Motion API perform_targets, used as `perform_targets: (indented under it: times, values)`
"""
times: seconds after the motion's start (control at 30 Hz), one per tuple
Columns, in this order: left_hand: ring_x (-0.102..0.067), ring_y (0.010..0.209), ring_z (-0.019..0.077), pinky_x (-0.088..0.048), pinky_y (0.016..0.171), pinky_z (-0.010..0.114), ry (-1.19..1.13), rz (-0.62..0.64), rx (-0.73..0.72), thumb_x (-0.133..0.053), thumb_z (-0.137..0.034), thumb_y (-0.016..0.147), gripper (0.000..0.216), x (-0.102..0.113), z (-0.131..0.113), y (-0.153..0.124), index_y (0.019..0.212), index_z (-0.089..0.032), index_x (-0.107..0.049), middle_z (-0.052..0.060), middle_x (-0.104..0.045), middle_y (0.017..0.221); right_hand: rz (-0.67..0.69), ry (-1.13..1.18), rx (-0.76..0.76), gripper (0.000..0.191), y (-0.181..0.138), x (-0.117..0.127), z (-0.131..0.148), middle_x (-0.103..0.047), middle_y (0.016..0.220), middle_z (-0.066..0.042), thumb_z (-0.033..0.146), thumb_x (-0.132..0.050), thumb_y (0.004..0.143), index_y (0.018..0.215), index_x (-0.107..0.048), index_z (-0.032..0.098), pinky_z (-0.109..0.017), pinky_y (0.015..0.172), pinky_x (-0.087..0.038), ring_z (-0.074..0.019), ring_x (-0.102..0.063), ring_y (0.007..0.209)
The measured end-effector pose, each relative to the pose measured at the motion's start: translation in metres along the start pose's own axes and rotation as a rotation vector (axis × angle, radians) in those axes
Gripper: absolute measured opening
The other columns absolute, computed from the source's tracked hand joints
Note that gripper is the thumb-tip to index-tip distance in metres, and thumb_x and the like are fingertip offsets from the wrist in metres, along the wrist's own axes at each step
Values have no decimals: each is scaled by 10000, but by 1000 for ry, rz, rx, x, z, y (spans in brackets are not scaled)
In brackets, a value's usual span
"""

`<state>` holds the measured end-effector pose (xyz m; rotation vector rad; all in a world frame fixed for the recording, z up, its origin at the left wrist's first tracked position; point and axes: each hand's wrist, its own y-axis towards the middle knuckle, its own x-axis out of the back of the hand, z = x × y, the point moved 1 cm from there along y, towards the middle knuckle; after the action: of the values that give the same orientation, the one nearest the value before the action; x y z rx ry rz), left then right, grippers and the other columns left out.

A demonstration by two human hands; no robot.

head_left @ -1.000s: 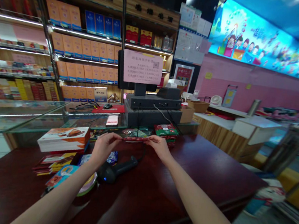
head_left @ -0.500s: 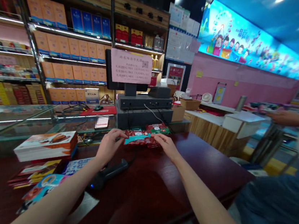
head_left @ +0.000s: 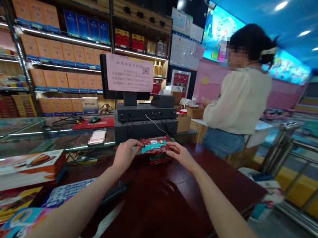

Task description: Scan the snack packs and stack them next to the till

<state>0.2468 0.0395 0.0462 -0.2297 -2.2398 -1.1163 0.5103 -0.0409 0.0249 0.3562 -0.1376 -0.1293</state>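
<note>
Both hands grip a red snack packet with a turquoise band (head_left: pixel 154 146) by its two short ends. My left hand (head_left: pixel 127 153) pinches its left end, and my right hand (head_left: pixel 182 155) closes on its right end. Beneath it shows another packet, dark red and green (head_left: pixel 159 159), partly covered. Under my left forearm lies a black handheld barcode scanner (head_left: pixel 113 194), half hidden by the arm. Farther left on the dark wooden counter (head_left: pixel 162 204) are a white and orange box (head_left: pixel 25 170), a blue-and-white packet (head_left: pixel 65 192) and several other colourful snack packets (head_left: pixel 6 204).
A cash register with a monitor (head_left: pixel 146 113) stands behind the packets, a pink paper sign (head_left: pixel 129 73) on its screen. A glass display case (head_left: pixel 43 137) runs along the left. Another person (head_left: pixel 240 94) stands beyond the counter's right side, near metal railings (head_left: pixel 309 172).
The turquoise-banded packet now sits over the other packets, with both hands still at its ends. The view has turned right, and the other person has moved from the right edge to behind the counter.
</note>
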Motion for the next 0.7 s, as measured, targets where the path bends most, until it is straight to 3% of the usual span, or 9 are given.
perform_targets:
  times: [0.4, 0.7]
  values:
    - [-692, 923, 175, -493, 890, 292, 32, -1, 6, -625, -140, 878, 150, -52, 5, 39, 891, -232, -743, 14, -739, 1010, 2, -114, -30, 471, 42, 38, -15, -700, 1277, -71, 320, -787, 715, 1165, -672, 241, -487, 1146, -386, -287, -590, 1283]
    - [-683, 918, 152, -474, 863, 272, 35, 4, 55, -639, -144, 880, 140, -69, 15, 45, 892, -238, -742, -7, -733, 1028, -8, -159, -27, 477, 58, 44, -31, -723, 1234, -72, 351, -753, 722, 1179, -659, 247, -485, 1133, -410, -294, -599, 1273]
